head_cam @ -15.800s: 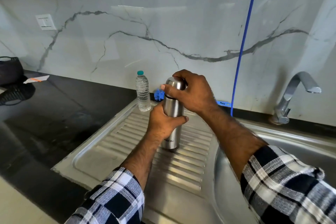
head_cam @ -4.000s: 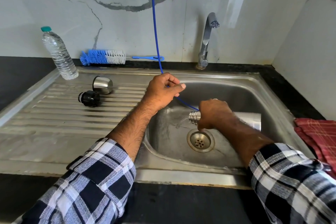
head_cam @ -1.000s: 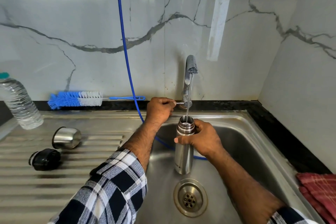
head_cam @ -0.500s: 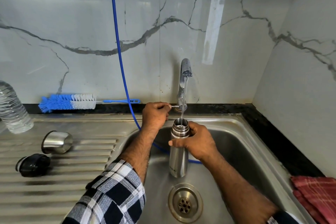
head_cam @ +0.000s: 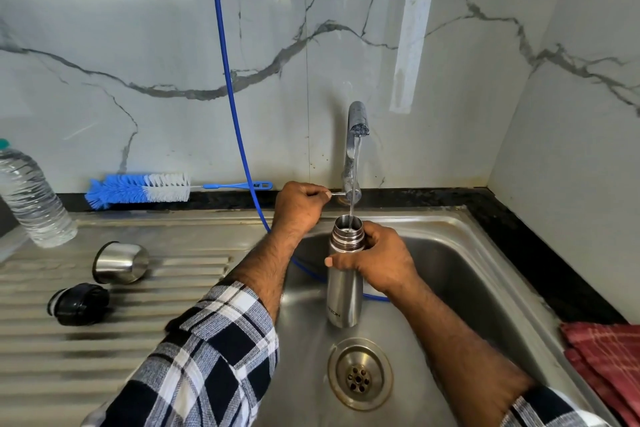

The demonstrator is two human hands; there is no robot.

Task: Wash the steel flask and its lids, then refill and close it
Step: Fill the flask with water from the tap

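Note:
The open steel flask [head_cam: 344, 298] stands upright over the sink basin [head_cam: 467, 274], held near its neck by my right hand [head_cam: 379, 262]. A thin stream of water runs from the tap [head_cam: 355, 135] into its mouth. My left hand [head_cam: 299, 206] pinches the tap's small lever at the base. The steel cup lid [head_cam: 121, 262] lies on its side on the ribbed drainboard [head_cam: 104, 357]. The black inner lid [head_cam: 79, 303] lies just in front of it.
A blue and white bottle brush [head_cam: 138, 188] lies along the back wall. A plastic water bottle [head_cam: 33, 198] stands at the far left. A blue hose [head_cam: 225, 80] hangs down into the basin. A red checked cloth [head_cam: 606, 357] lies at the right. The drain [head_cam: 359, 378] sits below the flask.
Both hands hold the same grips as half a second ago, and water keeps running into the flask. Four seconds ago the flask lay tilted over the drain.

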